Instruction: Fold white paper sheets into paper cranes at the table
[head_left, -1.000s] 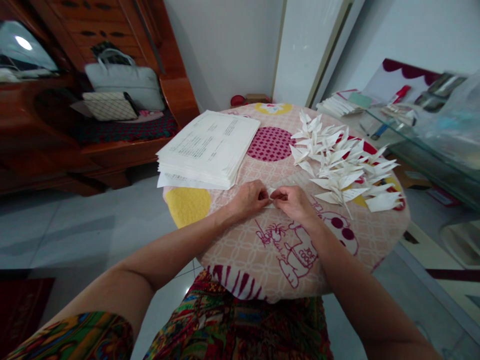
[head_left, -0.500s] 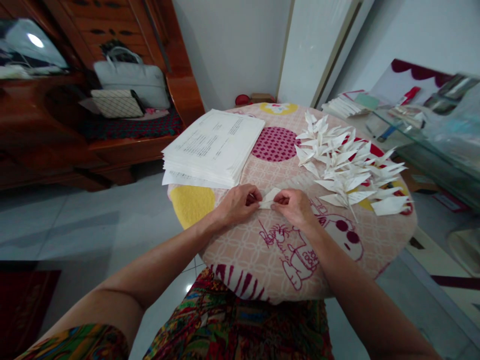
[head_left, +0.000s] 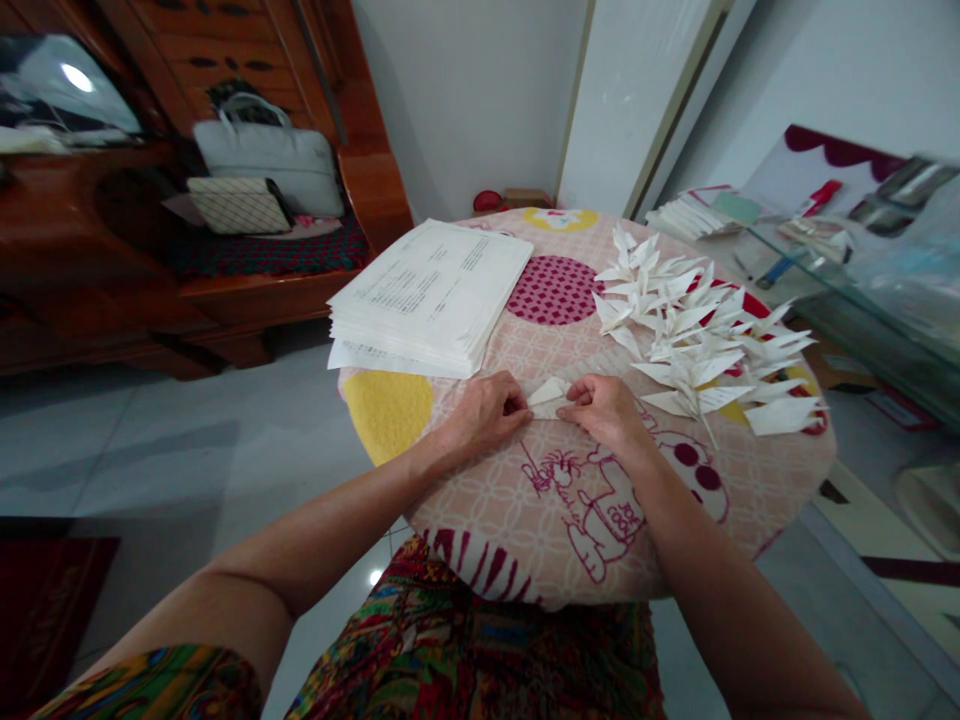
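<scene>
A small folded white paper piece (head_left: 548,397) lies on a round table with a patterned pink cloth (head_left: 540,520). My left hand (head_left: 486,412) pinches its left end and my right hand (head_left: 609,410) pinches its right end, both with curled fingers resting on the cloth. A stack of printed white sheets (head_left: 431,297) sits at the table's far left. Several folded white paper cranes (head_left: 701,335) are heaped on the right side of the table.
A wooden bench (head_left: 225,280) with a grey bag (head_left: 262,160) and a checked pouch (head_left: 236,205) stands at the left. A glass-topped shelf (head_left: 847,290) with papers and pens runs along the right. Tiled floor surrounds the table.
My hands have drawn slightly apart, and more of the folded paper shows between them. The camera has shifted a little.
</scene>
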